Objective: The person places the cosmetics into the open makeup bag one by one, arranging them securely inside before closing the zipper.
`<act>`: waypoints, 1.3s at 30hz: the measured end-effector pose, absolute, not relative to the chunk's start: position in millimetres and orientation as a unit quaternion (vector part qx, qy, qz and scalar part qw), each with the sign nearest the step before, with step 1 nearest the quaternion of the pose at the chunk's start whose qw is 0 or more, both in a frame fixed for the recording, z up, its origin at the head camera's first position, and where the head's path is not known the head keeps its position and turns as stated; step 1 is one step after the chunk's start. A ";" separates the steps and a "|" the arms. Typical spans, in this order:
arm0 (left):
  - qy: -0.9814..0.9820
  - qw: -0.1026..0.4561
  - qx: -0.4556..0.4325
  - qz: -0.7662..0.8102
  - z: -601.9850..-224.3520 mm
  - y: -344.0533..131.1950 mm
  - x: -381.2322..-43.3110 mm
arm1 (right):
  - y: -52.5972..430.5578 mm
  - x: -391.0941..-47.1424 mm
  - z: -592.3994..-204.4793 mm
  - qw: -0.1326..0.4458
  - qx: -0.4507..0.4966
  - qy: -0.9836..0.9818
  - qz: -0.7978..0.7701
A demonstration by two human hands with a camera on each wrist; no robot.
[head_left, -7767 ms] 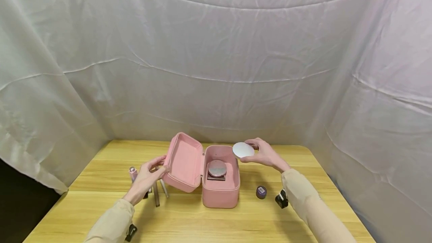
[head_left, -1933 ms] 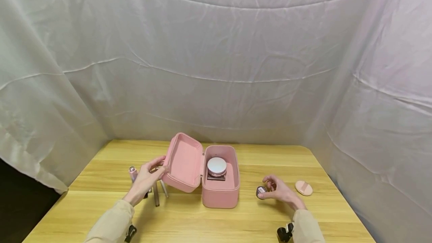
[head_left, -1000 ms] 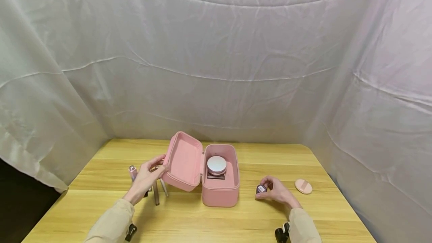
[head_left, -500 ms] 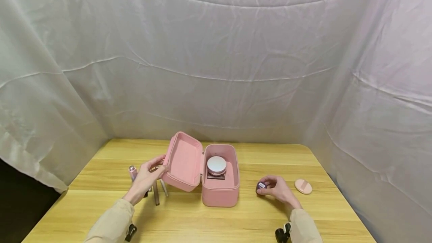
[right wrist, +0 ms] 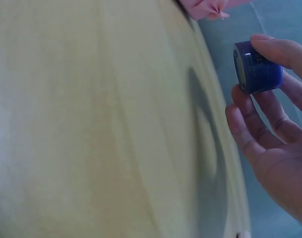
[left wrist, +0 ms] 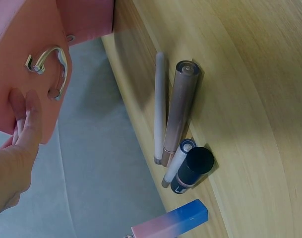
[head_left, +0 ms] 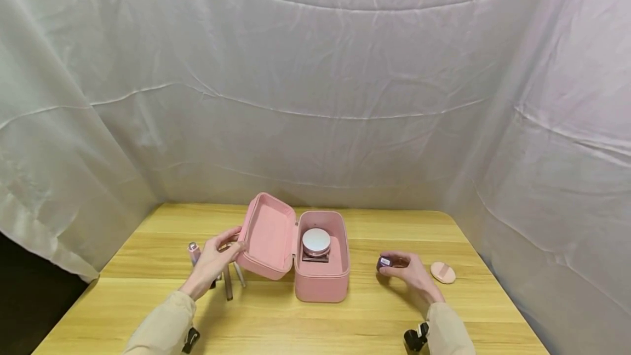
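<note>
Wooden table (head_left: pixel 276 325), right hand (head_left: pixel 413 274) pinching a raised small jar (right wrist: pixel 260 72), left hand (head_left: pixel 213 262) gripping the pink lid (head_left: pixel 268 237), arms (head_left: pixel 162 319) stretched forward

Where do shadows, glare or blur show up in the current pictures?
Head: soft shadows on the tabletop, the cloth backdrop tinted pinkish at upper right. Left wrist: bright highlights on the metal handle. Right wrist: bluish cast, a long shadow across the tabletop, and print on the small jar too unclear to read.

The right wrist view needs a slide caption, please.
The right hand holds a small blue container above the wooden table.
</note>
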State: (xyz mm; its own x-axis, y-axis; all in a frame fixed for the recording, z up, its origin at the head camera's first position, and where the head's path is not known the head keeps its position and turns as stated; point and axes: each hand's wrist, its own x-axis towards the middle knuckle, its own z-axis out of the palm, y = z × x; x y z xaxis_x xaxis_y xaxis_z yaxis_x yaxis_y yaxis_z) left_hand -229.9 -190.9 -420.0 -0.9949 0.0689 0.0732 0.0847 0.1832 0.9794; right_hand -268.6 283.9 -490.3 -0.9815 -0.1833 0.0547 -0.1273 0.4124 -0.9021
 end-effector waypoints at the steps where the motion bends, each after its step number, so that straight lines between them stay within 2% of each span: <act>1: -0.769 0.006 -0.050 -0.638 -420.1 -191.0 -229.8 | 284.0 -268.5 -488.9 0.025 -0.092 0.840 -0.535; 12: -0.767 0.002 -0.049 -0.640 -419.9 -191.1 -229.3 | 281.1 -272.1 -470.2 0.024 -0.080 0.834 -0.545; 39: -0.776 0.007 -0.044 -0.629 -419.0 -190.5 -228.0 | 251.3 -293.7 -411.7 0.037 -0.159 0.820 -0.549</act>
